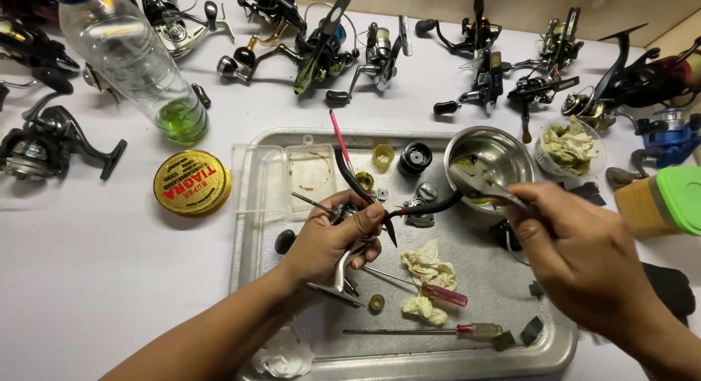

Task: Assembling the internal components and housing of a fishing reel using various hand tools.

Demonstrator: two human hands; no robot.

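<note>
Metal tray (467, 366) on a white table (95, 264), with spinning reels (44, 144) ranged along the far edge. Over the tray's centre, the left hand (328, 239) is closed around a silver reel body (343, 275). The right hand (577, 253) grips pliers (482, 182) over a small steel bowl (491, 158). Near them lie two screwdrivers (438, 293) and a rag (427, 279).
</note>
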